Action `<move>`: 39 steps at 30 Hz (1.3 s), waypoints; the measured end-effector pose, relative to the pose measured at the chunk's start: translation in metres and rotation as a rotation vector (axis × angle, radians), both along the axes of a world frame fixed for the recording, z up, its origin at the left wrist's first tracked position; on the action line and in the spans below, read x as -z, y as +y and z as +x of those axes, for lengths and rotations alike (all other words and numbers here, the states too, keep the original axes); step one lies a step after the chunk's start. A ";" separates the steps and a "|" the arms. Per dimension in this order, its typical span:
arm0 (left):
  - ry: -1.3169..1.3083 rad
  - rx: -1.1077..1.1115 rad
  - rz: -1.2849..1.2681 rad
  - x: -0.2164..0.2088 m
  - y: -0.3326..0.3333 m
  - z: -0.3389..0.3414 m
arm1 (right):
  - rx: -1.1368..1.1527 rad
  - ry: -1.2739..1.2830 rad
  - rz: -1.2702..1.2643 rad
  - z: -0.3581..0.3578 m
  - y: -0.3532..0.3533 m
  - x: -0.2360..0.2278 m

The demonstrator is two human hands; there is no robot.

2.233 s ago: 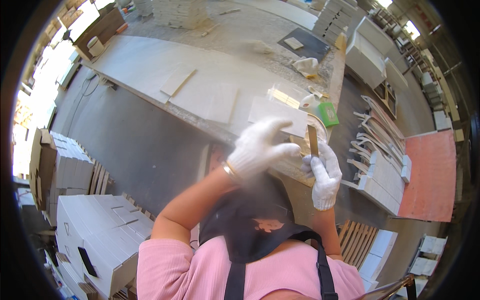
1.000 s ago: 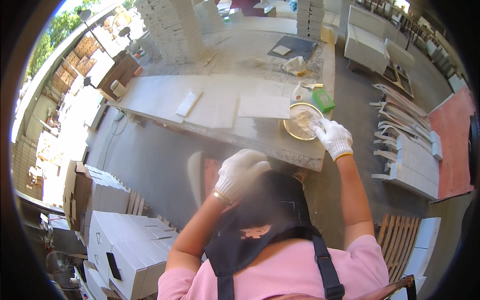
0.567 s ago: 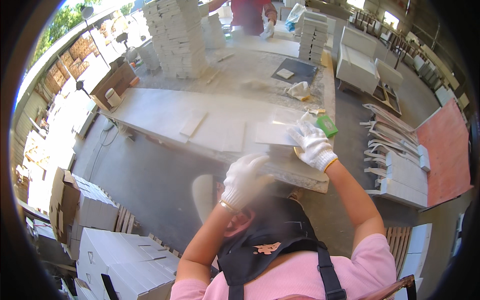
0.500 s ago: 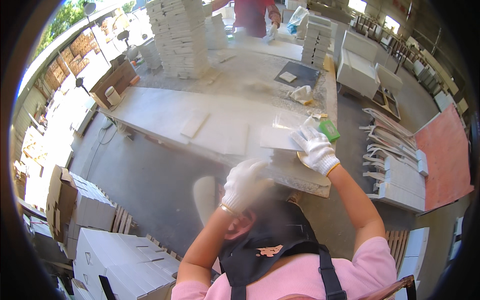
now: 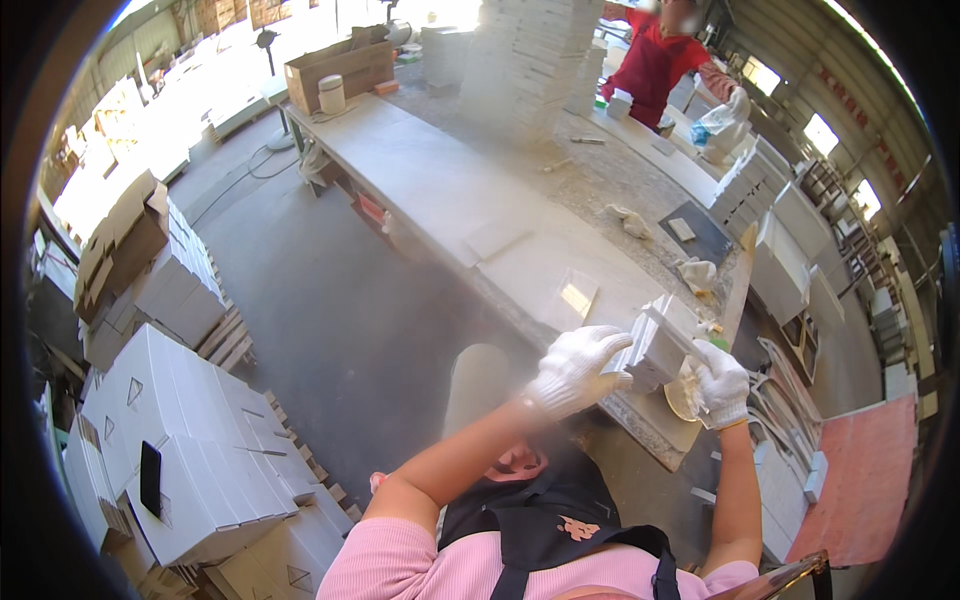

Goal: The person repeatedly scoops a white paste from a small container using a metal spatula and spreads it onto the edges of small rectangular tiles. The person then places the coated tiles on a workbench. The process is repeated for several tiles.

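Note:
A small stack of white tile-like slabs [image 5: 655,352] is gripped between my two gloved hands at the near right end of the long worktable [image 5: 390,150]. The stack is tilted, its layered edges turned up. My left hand [image 5: 582,370] is closed on its left side, fingers pressed along the edge. My right hand [image 5: 722,385] is closed on the right side, some fingers hidden behind the slabs. Just beyond the stack lies a thin glossy rectangular piece [image 5: 575,298]. A flat white slab [image 5: 497,240] rests farther left. A green box [image 5: 718,343] shows partly behind my right hand.
A tall slab stack [image 5: 530,75] rises at the back. A co-worker in red [image 5: 650,75] stands beyond the table. Crumpled gloves [image 5: 697,274] lie near a dark pad [image 5: 712,243]. White cartons [image 5: 200,420] stand at left, with a dark phone-like object [image 5: 150,478] on them.
My view has turned. My right hand lay on flat white slabs and my left was lifted, empty and blurred; now both hands hold a tilted stack.

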State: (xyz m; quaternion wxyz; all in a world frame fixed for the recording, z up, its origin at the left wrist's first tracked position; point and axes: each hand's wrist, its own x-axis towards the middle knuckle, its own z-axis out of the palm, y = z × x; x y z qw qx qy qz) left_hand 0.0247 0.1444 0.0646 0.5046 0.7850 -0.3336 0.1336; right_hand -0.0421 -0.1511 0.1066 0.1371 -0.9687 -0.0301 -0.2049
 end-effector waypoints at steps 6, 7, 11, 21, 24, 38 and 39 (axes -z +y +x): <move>0.037 -0.025 -0.066 -0.004 0.009 0.009 | 0.181 0.328 0.805 0.004 -0.015 -0.020; 0.023 -0.034 -0.062 -0.004 0.009 0.010 | 0.121 0.356 0.862 0.002 -0.018 -0.018; -0.072 0.067 -0.013 -0.009 -0.006 0.019 | -0.019 0.502 1.174 0.000 -0.030 0.003; -0.267 0.330 0.465 -0.021 -0.089 0.044 | 0.115 0.532 1.127 0.017 -0.039 0.036; -0.299 0.317 0.593 -0.015 -0.103 0.047 | 0.106 0.457 1.102 0.006 -0.055 0.042; -0.143 0.475 0.673 -0.034 -0.113 0.064 | 0.555 0.235 0.055 -0.010 -0.131 0.055; -0.152 0.475 0.681 -0.035 -0.113 0.064 | 0.578 0.366 0.096 0.000 -0.138 0.059</move>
